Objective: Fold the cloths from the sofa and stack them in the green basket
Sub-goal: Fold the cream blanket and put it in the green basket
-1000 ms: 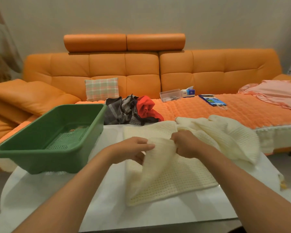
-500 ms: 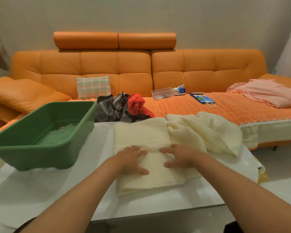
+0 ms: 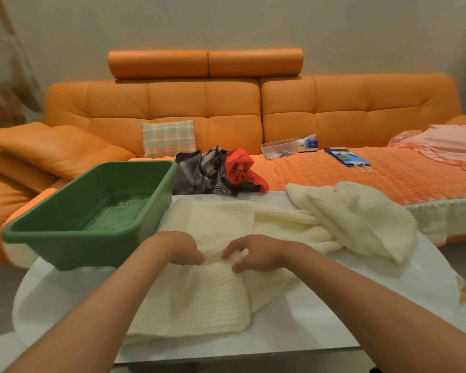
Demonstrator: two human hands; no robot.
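Observation:
A cream knitted cloth [image 3: 199,300] lies spread on the white table [image 3: 361,305], its right part bunched up in a heap. My left hand [image 3: 182,249] and my right hand [image 3: 253,253] sit side by side at its middle, each pinching a raised ridge of the fabric. The green basket [image 3: 65,235] stands empty on the table's left end, just left of my left hand. A pile of grey, striped and red cloths [image 3: 218,170] rests on the orange sofa [image 3: 226,109] behind the table.
A pink cloth [image 3: 447,146] lies at the sofa's far right. On the seat are a checked cushion [image 3: 168,137], a clear box [image 3: 277,148], a tissue pack [image 3: 307,143] and a blue bag [image 3: 345,157]. The table's front edge runs below my forearms.
Half a second ago both palms pressed flat on the cloth. Now the fingers have curled and pinch up a fold at its middle.

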